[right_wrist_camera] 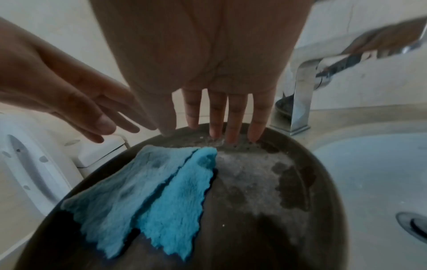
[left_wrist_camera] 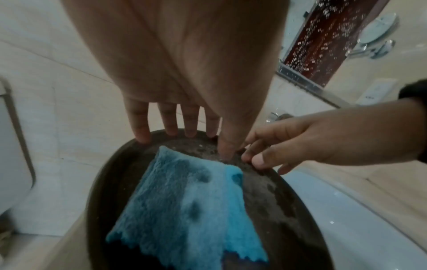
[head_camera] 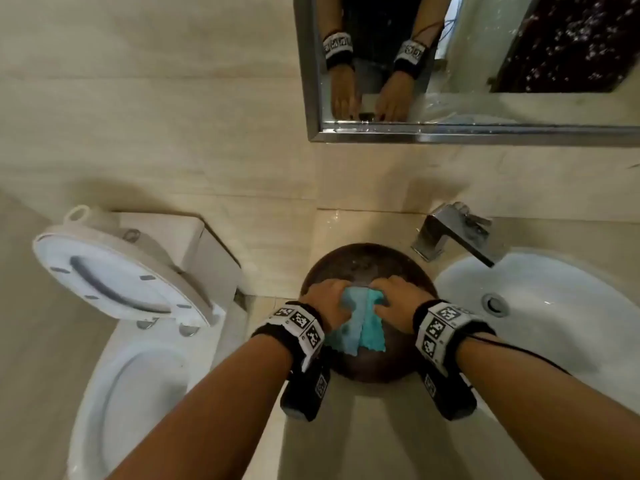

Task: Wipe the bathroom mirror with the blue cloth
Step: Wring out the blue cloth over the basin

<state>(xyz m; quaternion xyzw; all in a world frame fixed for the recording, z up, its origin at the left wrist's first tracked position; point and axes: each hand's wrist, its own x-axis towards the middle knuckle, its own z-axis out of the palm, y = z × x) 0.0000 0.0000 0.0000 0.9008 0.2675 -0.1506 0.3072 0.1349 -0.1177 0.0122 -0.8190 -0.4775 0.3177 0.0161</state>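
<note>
The blue cloth (head_camera: 360,320) (left_wrist_camera: 184,201) (right_wrist_camera: 150,188) lies folded on a round dark tray (head_camera: 363,261) (right_wrist_camera: 265,182) on the counter. My left hand (head_camera: 325,299) (left_wrist_camera: 184,140) is over the cloth's far left corner, fingers straight, tips at the tray's far rim. My right hand (head_camera: 398,299) (right_wrist_camera: 208,133) is at the far right corner, straight fingers touching the tray just beyond the cloth. Neither hand grips the cloth. The steel-framed mirror (head_camera: 485,64) hangs on the wall above, speckled with droplets, reflecting both hands.
A white toilet (head_camera: 138,358) with its lid raised (head_camera: 114,271) stands to the left of the counter. A white sink (head_camera: 536,306) and chrome tap (head_camera: 457,233) are to the right of the tray. Beige counter (head_camera: 346,445) lies in front.
</note>
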